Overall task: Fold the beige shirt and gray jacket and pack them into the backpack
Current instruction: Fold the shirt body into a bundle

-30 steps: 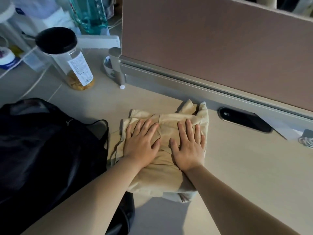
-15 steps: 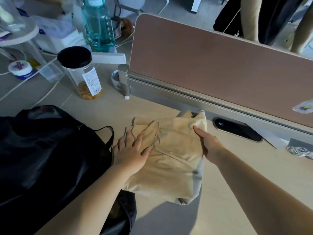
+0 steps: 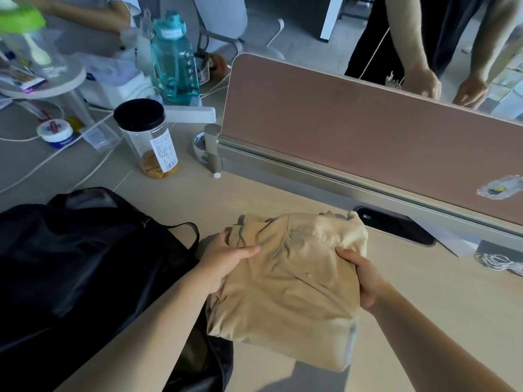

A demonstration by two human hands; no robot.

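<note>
The folded beige shirt (image 3: pixel 291 281) is a thick bundle, lifted off the light desk (image 3: pixel 424 301) between both hands. My left hand (image 3: pixel 223 261) grips its left edge, thumb on top and fingers under the cloth. My right hand (image 3: pixel 363 278) grips the right edge the same way. The black backpack (image 3: pixel 79 275) lies on the desk just left of the shirt, its top opening facing away from me. No gray jacket is in view.
A brown divider panel (image 3: pixel 353 137) bounds the desk at the back, with a black cable slot (image 3: pixel 396 226) below it. A black-lidded clear jar (image 3: pixel 148 140), a teal bottle (image 3: pixel 174 58) and cables stand at the back left. Another person's hands (image 3: pixel 447 86) show beyond the panel.
My hands went from pressing flat on the shirt to gripping its two sides. The bundle has risen off the desk and come nearer to me. The camera has tilted up.
</note>
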